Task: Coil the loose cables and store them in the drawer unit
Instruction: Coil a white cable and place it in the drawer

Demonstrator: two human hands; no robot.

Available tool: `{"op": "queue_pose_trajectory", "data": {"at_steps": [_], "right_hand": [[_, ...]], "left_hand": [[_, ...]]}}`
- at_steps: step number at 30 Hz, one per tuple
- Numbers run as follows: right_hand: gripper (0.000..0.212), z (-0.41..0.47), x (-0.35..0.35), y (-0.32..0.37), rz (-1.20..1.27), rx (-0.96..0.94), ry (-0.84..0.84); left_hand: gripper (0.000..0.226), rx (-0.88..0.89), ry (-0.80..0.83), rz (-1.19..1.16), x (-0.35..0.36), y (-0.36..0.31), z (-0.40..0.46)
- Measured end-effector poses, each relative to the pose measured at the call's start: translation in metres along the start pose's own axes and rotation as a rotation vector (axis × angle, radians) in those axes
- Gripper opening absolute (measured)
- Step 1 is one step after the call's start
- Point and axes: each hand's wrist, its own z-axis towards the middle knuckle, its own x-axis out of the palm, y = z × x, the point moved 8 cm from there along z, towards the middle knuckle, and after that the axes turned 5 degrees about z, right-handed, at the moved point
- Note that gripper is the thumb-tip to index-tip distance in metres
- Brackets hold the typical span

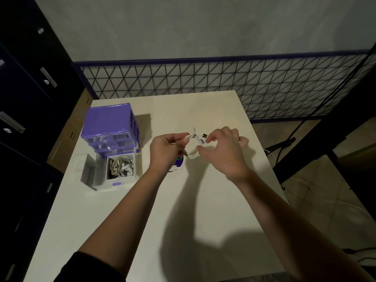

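Note:
A white cable (193,155), wound into a small loop, hangs between both hands above the middle of the table. My left hand (166,149) grips the loop's left side in curled fingers. My right hand (221,149) pinches the cable near its USB plug (204,136) at the loop's right side. A purple drawer unit (110,123) stands at the table's left. Its bottom drawer (118,180) is pulled out and holds several coiled cables (121,164).
The pale table (126,220) carries a purple-and-white round object (179,162), partly hidden under my left hand. A wire-grid panel (223,78) stands behind the table. Dark cabinets (30,88) line the left. Cables lie on the floor at the right.

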Motion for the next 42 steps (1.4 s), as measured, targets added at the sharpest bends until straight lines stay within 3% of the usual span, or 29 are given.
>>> {"op": "queue_pose_trajectory", "data": {"at_steps": [8, 19, 23, 28, 33, 37, 42], "right_hand": [[0.018, -0.006, 0.017, -0.006, 0.022, -0.02, 0.186], [0.005, -0.012, 0.026, -0.017, 0.257, 0.087, 0.227], [0.029, -0.011, 0.032, -0.023, 0.331, 0.159, 0.293], [0.024, -0.009, 0.033, -0.033, 0.408, 0.211, 0.263], [0.022, -0.009, 0.03, -0.023, 0.278, 0.063, 0.244], [0.026, -0.01, 0.03, -0.019, 0.204, -0.043, 0.224], [0.034, -0.011, 0.028, -0.016, 0.108, -0.123, 0.187]], "left_hand": [[0.011, -0.048, -0.111, -0.141, -0.012, 0.003, 0.004], [0.02, 0.01, -0.117, -0.197, -0.006, -0.002, 0.006], [0.029, 0.016, 0.056, -0.088, 0.008, 0.001, 0.001], [0.018, 0.012, 0.064, 0.141, 0.002, 0.013, 0.004], [0.022, 0.046, -0.03, 0.247, -0.002, 0.009, 0.001], [0.006, 0.043, -0.041, 0.236, -0.007, 0.01, 0.006], [0.021, 0.094, -0.107, 0.238, -0.007, 0.004, 0.003]]}}
